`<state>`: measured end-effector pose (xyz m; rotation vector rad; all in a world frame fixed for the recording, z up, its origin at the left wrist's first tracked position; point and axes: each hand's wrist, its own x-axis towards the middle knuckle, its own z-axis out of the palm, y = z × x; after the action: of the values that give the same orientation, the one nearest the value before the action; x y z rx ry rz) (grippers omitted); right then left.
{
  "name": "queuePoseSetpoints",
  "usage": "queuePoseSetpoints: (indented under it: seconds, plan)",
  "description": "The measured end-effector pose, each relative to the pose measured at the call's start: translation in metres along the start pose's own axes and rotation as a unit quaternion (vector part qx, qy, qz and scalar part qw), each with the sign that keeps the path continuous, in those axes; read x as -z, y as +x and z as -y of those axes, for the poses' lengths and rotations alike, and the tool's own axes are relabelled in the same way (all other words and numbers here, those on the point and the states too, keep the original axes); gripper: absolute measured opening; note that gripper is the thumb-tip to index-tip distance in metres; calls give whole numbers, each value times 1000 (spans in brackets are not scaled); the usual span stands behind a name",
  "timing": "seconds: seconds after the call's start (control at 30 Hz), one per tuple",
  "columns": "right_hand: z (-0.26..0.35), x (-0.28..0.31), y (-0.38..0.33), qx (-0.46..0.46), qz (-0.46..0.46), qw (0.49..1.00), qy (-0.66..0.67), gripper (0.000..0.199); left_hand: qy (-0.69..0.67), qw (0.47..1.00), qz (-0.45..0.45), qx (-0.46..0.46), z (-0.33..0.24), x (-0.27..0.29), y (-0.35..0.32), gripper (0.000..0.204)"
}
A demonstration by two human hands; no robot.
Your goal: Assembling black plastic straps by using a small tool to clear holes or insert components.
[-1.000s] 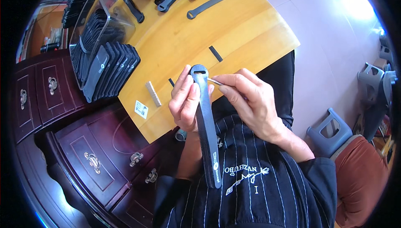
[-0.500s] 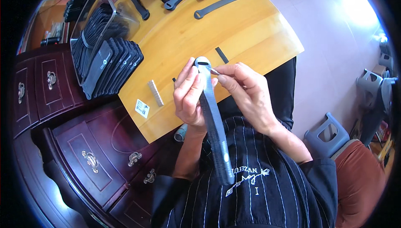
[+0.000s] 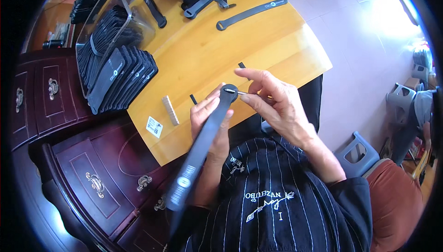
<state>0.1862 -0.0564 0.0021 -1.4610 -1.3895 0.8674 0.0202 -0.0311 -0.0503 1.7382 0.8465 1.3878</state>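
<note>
My left hand (image 3: pixel 205 118) holds a long black strap (image 3: pixel 198 152) near its rounded, slotted end. From there the strap slants down to the lower left, its light printing facing up. Between the thumb and fingers of my right hand (image 3: pixel 281 111) is a slim metal tool (image 3: pixel 241 93); its tip lies at the slot of the strap. The kind of tool cannot be made out, since my fingers cover its back part. Short black strips show beside my hands, one (image 3: pixel 193 98) left of my left hand and another (image 3: pixel 242 65) just beyond my right fingers.
On the wooden table (image 3: pixel 198 53) lie a single strap (image 3: pixel 251 14), a pale ribbed strip (image 3: pixel 170 110) and a white label (image 3: pixel 154 127). Strap piles stand at the far edge. A clear bin (image 3: pixel 131 14) of bundled straps is at left, above dark drawers (image 3: pixel 99 159).
The strap has turned over and swung its free end to the left. Its slotted end has come lower, and the metal tool's tip has moved from beside it to the slot.
</note>
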Motion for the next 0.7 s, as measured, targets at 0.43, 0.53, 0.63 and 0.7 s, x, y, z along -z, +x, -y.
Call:
queuePoseSetpoints:
  seconds: [0.43, 0.53, 0.63, 0.7]
  plan:
    - [13, 18, -14, 50, 42, 994, -87, 18, -312, 927, -34, 207, -5, -18, 6, 35]
    - [9, 23, -16, 57, 40, 995, -72, 17, -321, 919, 50, 222, -12, -14, 10, 31]
    - [0, 26, -14, 56, 38, 995, -67, 16, -323, 904, 79, 267, -16, -12, 6, 28]
    - [-9, 26, -8, 68, 50, 995, -60, 16, -329, 889, 83, 309, -18, -10, 3, 27]
